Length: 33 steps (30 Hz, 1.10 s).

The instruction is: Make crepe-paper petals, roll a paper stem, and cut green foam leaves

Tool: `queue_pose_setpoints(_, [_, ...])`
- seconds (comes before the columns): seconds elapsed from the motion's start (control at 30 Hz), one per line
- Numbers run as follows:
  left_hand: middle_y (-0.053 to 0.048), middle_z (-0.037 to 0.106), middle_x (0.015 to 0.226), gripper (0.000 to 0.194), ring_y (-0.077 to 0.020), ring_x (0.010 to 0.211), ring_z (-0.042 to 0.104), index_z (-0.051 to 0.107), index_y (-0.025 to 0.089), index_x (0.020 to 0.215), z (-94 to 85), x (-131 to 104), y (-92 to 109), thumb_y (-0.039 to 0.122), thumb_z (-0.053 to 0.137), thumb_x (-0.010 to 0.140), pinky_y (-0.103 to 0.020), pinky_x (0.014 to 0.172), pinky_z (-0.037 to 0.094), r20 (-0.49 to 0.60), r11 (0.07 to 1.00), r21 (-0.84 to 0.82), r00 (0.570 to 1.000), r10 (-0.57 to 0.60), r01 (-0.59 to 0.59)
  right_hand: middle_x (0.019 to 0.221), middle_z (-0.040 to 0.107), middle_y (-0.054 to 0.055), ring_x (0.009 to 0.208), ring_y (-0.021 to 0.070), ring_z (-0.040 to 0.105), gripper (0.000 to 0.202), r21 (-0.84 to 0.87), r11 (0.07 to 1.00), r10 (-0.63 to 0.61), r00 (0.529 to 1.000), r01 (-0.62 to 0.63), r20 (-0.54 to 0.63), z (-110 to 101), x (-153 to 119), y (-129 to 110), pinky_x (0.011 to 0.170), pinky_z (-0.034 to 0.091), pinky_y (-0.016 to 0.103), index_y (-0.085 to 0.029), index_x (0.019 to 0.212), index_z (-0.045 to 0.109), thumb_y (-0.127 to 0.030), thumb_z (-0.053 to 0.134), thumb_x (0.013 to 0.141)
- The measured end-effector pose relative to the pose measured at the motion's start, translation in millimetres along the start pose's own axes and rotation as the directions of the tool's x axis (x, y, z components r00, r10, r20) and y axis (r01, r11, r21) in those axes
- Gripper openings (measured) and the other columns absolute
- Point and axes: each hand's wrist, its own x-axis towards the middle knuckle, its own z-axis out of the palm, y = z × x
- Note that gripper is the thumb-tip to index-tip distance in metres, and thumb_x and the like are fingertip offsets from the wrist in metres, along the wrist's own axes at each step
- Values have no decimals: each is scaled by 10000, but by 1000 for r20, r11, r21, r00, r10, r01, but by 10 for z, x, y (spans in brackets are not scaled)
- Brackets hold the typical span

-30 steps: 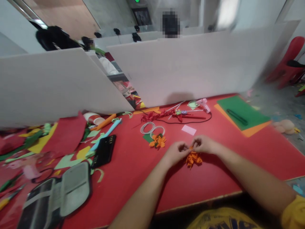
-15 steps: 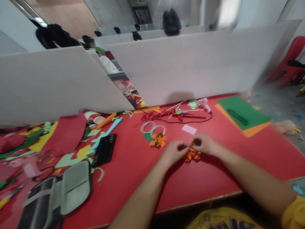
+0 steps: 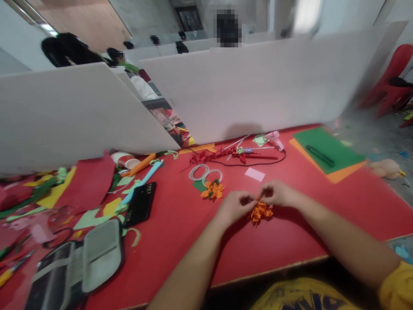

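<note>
My left hand and my right hand meet over the red table, thumbs and fingers closed in a pinch. Between their fingertips is a small orange paper piece, partly covered by the fingers. Right below the hands lies a cluster of orange paper petals; whether it joins the pinched piece I cannot tell. To the left, an orange paper flower with a dark green middle rests by a pair of pale rings. A small pink paper card lies just beyond my hands.
A pink glue gun and red paper flowers are at the back. Green sheets bear a black cutter on the right. Leftward are a black phone, an open grey case and paper scraps. White panels border the table.
The view has shifted slightly. Both hands keep pinching in nearly the same place, and the orange petals beneath them have turned or shifted a little.
</note>
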Motion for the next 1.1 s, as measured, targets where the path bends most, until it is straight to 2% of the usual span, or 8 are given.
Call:
queue_pose_setpoints(0.17, [-64,804,807,214,-198,730,711,809,174,895,-2,3,-19,368,723,871,-278,672,521,-76,999,17,997,34,-32,702,721,-3,632,137,653,120,-26,998,-53,998,52,-46,36,-7,-29,619,489,237,-166,859,755,-104,715,765])
queue_pose_setpoints(0.37, [-42,803,815,128,-184,727,716,798,204,894,-28,-6,27,290,704,879,-268,678,522,-126,985,143,985,115,-97,776,752,10,714,148,669,133,-126,981,-163,978,147,-131,85,15,-15,687,499,248,-176,841,745,-76,703,764])
queue_pose_setpoints(0.47, [-36,793,810,128,-176,716,705,791,207,903,-32,1,27,286,692,890,-268,682,513,-139,978,178,981,136,-111,838,779,27,745,153,695,130,-83,988,-143,982,134,-123,69,23,-8,708,518,253,-172,913,764,-117,712,807])
queue_pose_setpoints(0.57, [-39,787,819,168,-172,715,693,778,195,915,-20,24,-8,332,680,913,-263,673,505,-126,987,123,985,115,-100,774,767,28,685,149,690,68,-11,998,-67,994,67,-83,35,26,0,660,515,248,-157,891,766,-188,728,845])
queue_pose_setpoints(0.73, [-54,781,800,245,-164,669,659,784,166,912,-3,43,-56,392,691,902,-258,639,487,-71,998,36,996,54,-52,708,759,29,610,152,678,79,57,998,44,997,-40,-57,18,34,13,598,507,246,-150,859,779,-217,780,817])
queue_pose_setpoints(0.83, [-54,784,797,217,-172,690,674,783,168,885,-12,28,-34,362,685,887,-257,648,487,-65,997,64,997,46,-42,711,765,26,624,152,681,31,-11,999,36,997,-37,-75,32,36,3,604,492,242,-163,821,786,-166,785,790])
queue_pose_setpoints(1.1, [-26,797,802,109,-172,719,686,790,200,850,-29,13,48,238,690,833,-258,665,465,-61,964,263,996,63,-45,714,730,-2,661,141,652,139,-212,977,-38,998,26,-52,75,19,-61,634,450,232,-160,821,757,-62,726,727])
